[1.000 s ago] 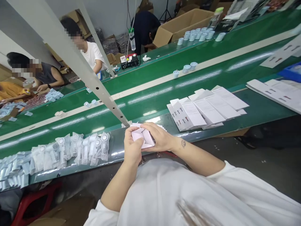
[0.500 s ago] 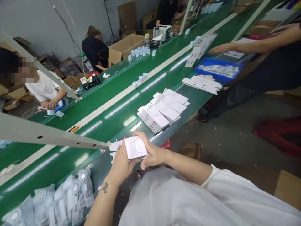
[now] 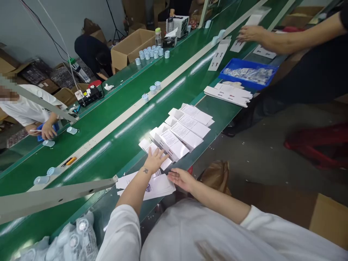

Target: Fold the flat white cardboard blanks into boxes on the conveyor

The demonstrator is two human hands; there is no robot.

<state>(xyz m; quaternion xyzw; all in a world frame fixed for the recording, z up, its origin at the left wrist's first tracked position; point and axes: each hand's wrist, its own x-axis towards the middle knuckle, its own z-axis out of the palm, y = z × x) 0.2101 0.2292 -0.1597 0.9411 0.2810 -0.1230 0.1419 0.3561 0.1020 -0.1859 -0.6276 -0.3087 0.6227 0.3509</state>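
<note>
My left hand (image 3: 154,160) lies with spread fingers on a small white carton (image 3: 145,145), which sits at the near end of a row of white cartons (image 3: 175,143). Just right of it, my right hand (image 3: 181,179) is open, palm turned toward the carton's near end, fingers stretched out. I cannot tell whether it touches the carton. Below my hands, flat white cartons (image 3: 161,187) are stacked at the table edge, partly covered by my left forearm. The row's cartons are folded up, with printed text on top and open flaps at their far ends.
A green conveyor belt (image 3: 130,127) runs alongside, carrying light blue cups (image 3: 153,89). A metal post (image 3: 67,195) slants in from the left. Bagged pale parts (image 3: 78,235) lie at lower left. A co-worker's hand (image 3: 250,33) is near a blue tray (image 3: 247,74).
The carton that both hands held has been set down beside the row. My left hand has moved forward onto it, and my right hand has let go. My view has shifted.
</note>
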